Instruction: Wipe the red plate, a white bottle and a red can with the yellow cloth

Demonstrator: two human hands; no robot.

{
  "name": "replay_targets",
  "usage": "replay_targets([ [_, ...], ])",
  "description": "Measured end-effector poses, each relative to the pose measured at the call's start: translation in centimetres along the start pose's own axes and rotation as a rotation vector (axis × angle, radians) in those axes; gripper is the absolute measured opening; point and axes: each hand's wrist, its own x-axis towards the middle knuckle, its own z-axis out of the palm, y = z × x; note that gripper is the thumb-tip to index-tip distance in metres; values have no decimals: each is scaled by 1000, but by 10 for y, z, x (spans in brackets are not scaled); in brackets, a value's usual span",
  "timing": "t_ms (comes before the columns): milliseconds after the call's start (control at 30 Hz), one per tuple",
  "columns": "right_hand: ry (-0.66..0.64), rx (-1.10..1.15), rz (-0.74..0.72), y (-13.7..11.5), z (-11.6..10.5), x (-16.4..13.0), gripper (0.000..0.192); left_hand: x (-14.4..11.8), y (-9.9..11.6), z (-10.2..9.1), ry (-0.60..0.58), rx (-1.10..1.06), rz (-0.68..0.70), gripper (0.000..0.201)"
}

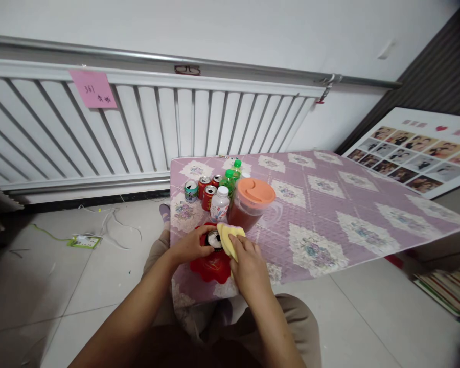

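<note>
Down at the near left corner of the surface (329, 204), which wears a purple quilted cover with flower squares, the person's left hand (191, 246) has its fingers curled around a can (214, 239) whose silver top faces up. The can stands on a red plate (210, 267) with a wavy rim, set right at the near edge. Just to the right, the right hand (249, 266) pinches a folded yellow cloth (229, 238) between thumb and fingers, and the cloth lies against the can's top and right side.

Behind them, toward the far left corner, stands a small crowd of drinks. A teal can (190, 191) is furthest left, then three red cans (209, 193) close together. A white-capped bottle (220, 203) stands just in front of these, nearest the hands. Two green bottles (230, 180) rise behind it. To the right of the bottles is a clear pitcher (249, 212) of reddish drink under an orange lid (256, 191), its handle pointing right; its base is just beside the cloth.

Beyond the far right corner a photo board (417, 151) leans by the wall.
</note>
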Motion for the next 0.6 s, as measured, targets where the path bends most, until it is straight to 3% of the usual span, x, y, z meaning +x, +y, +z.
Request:
replay_targets([
  [100,-1,16,-2,0,3,-2,65,-6,-7,8,124,-19,-27,70],
  [200,14,22,-18,1,5,-2,63,-14,-15,26,315,122,-168,80],
  [267,29,20,-29,3,6,-3,61,-17,-18,38,381,196,-231,80],
  [400,34,-3,-54,8,7,-2,60,-17,-14,48,396,239,-258,67],
  [600,-44,-110,-57,5,-8,7,60,-12,-9,34,255,192,-194,64],
])
